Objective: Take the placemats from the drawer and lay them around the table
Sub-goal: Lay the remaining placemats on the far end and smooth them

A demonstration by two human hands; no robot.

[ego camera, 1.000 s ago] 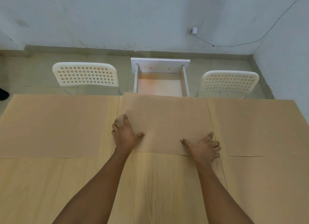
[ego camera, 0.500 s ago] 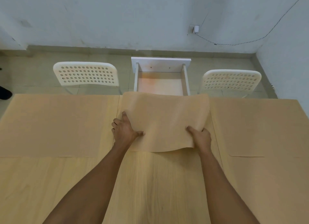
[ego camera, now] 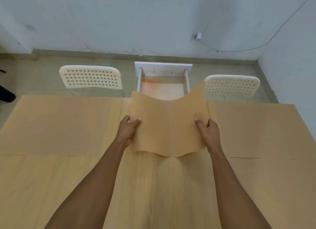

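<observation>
A tan placemat (ego camera: 168, 126) hangs lifted off the wooden table (ego camera: 153, 186), sagging in the middle. My left hand (ego camera: 127, 129) pinches its left edge and my right hand (ego camera: 207, 131) pinches its right edge, thumbs on top. Another tan placemat (ego camera: 59, 124) lies flat on the table's far left part, and a third placemat (ego camera: 256, 129) lies flat on the far right part. Beyond the table's far edge the white drawer (ego camera: 163, 69) stands pulled open, its visible floor bare.
Two white perforated chairs stand at the table's far side, one chair (ego camera: 90, 78) on the left and one chair (ego camera: 232, 87) on the right of the drawer. A grey wall with a cable (ego camera: 239, 49) runs behind. A dark object (ego camera: 6, 95) lies on the floor at left.
Both hands went from pressing flat on the middle placemat to pinching its side edges. The placemat has risen off the table and now bows between my hands.
</observation>
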